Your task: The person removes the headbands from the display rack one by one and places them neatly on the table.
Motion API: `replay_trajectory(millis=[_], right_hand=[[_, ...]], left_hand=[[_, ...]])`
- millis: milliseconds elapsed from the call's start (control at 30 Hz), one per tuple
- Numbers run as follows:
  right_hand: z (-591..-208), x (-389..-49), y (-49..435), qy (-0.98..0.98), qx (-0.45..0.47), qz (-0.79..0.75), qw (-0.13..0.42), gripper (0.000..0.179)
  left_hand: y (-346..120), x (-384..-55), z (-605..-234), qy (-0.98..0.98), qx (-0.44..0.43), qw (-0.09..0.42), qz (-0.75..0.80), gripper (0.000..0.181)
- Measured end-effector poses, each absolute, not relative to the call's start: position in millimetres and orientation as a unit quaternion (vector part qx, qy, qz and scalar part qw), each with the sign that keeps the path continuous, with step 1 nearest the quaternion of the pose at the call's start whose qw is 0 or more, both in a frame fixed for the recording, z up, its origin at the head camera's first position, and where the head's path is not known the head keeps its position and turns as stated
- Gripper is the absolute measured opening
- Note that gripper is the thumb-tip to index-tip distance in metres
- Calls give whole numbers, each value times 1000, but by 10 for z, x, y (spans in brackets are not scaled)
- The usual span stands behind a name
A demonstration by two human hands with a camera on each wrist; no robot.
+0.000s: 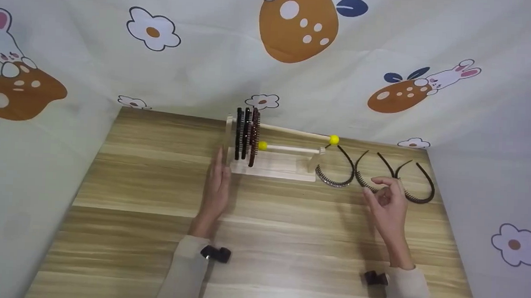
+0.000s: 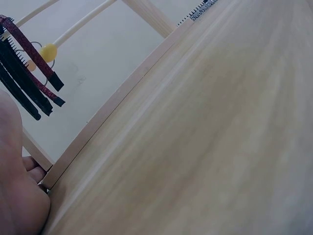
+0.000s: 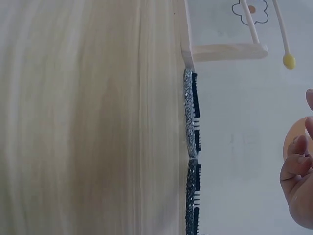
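Note:
A pale wooden rack (image 1: pixel 273 167) stands near the back of the table, several toothed headbands hanging on its upper rod, among them a black headband (image 1: pixel 238 134) and a dark red headband (image 2: pixel 29 41). My left hand (image 1: pixel 216 187) rests with straight fingers against the rack's left end. To the right of the rack lie a silver glittery headband (image 1: pixel 334 184), a middle dark headband (image 1: pixel 357 172) and a black headband (image 1: pixel 432 192). Above the last two hovers my right hand (image 1: pixel 389 208), thumb and index apart, other fingers loosely curled, holding nothing.
Yellow balls cap the rack's upper rod (image 1: pixel 297 132) and lower rod (image 1: pixel 292 149). Behind the wood-grain table (image 1: pixel 261 238) hangs a patterned cloth (image 1: pixel 206 74), which also encloses both sides. Each wrist carries a black strap-mounted device.

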State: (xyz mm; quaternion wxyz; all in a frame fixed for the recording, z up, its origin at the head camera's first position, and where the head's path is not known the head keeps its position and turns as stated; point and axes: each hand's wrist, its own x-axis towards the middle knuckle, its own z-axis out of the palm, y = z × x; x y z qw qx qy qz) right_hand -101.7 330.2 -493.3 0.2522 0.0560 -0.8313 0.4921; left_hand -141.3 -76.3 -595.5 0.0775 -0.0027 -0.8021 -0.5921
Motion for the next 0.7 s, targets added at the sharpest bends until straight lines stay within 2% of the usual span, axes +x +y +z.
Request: replay_trajectory(millis=[200, 433, 700], right_hand=[[-5144, -1103, 3338, -820, 48, 523, 226, 31], [-5124, -1138, 3244, -804, 73, 548, 220, 32], [-5108, -1149, 3086, -786, 88, 576, 206, 35]], left_hand=[[-768, -1418, -5970, -800, -2, 78, -595, 72], [-764, -1414, -5975, -799, 6, 75, -597, 70], [-761, -1415, -5974, -804, 5, 73, -591, 76]])
